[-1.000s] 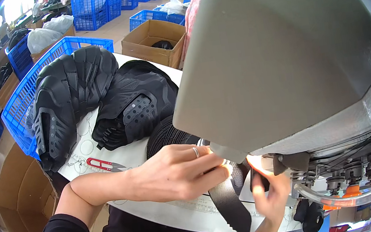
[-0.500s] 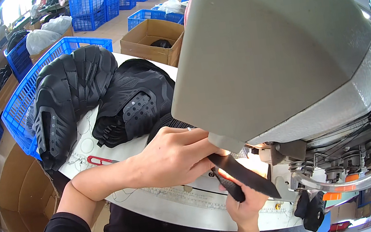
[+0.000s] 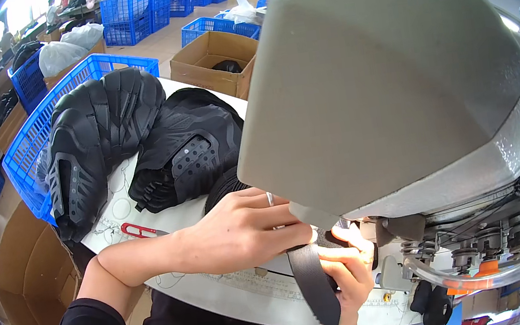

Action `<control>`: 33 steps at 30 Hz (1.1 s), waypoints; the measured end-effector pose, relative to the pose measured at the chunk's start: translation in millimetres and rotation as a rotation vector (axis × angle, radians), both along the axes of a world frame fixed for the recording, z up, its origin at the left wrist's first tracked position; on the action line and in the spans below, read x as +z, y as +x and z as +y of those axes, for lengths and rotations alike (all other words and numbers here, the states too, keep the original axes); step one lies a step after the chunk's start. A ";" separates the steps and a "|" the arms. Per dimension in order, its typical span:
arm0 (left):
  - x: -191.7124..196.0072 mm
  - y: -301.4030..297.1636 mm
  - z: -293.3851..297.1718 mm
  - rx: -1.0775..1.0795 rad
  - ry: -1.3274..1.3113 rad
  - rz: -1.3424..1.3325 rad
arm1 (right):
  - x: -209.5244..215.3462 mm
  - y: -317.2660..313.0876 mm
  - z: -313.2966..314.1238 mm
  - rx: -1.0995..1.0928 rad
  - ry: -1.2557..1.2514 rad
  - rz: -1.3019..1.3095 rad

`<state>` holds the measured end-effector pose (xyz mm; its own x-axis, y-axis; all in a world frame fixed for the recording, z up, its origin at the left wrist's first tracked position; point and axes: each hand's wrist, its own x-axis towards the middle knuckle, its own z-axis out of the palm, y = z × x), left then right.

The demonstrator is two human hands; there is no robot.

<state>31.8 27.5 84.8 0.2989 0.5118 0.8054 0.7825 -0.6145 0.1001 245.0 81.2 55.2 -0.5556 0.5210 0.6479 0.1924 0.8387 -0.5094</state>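
Observation:
A wide black webbing strap (image 3: 312, 288) hangs down over the table's front edge, beside the needle area of a large grey sewing machine (image 3: 363, 95). My left hand (image 3: 246, 231), a ring on one finger, reaches in from the left and grips the strap's upper end with its fingertips. Close on the right, my right hand (image 3: 353, 270) is closed with bent fingers around the strap and dark material under the machine head. The machine hides part of the work. Behind my left hand lies a black moulded, segmented piece (image 3: 189, 156), with a similar one (image 3: 103, 131) farther left.
Red-handled thread snips (image 3: 139, 230) lie on the white table (image 3: 226, 300) left of my hands. A blue crate (image 3: 25, 169) stands past the table's left edge, above an open cardboard box (image 3: 31, 261). Another cardboard box (image 3: 205, 57) is behind the table. Thread guides (image 3: 464, 247) hang at right.
The strap has swung from slanting right to hanging down toward me. My right hand has moved up beside my left fingertips and now closes on the work.

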 end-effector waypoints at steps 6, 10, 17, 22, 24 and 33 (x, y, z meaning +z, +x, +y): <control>0.8 -0.2 -0.3 -0.031 -0.074 -0.082 | 6.5 -1.8 -2.0 0.018 0.000 0.030; 2.4 1.8 -5.4 0.017 -0.044 0.023 | 11.0 -3.3 -6.6 -0.020 -0.068 0.036; -3.4 4.8 -2.9 0.046 0.011 0.028 | 9.4 3.7 3.8 0.024 -0.033 0.030; -4.6 -0.8 -0.3 0.014 0.043 0.082 | 12.1 10.4 11.1 0.044 0.062 -0.018; -2.0 -5.6 0.5 -0.010 0.024 0.095 | 8.6 13.8 14.8 0.049 0.093 -0.022; -3.3 21.6 -11.7 0.177 0.042 0.137 | -0.5 20.0 33.3 0.074 0.152 0.047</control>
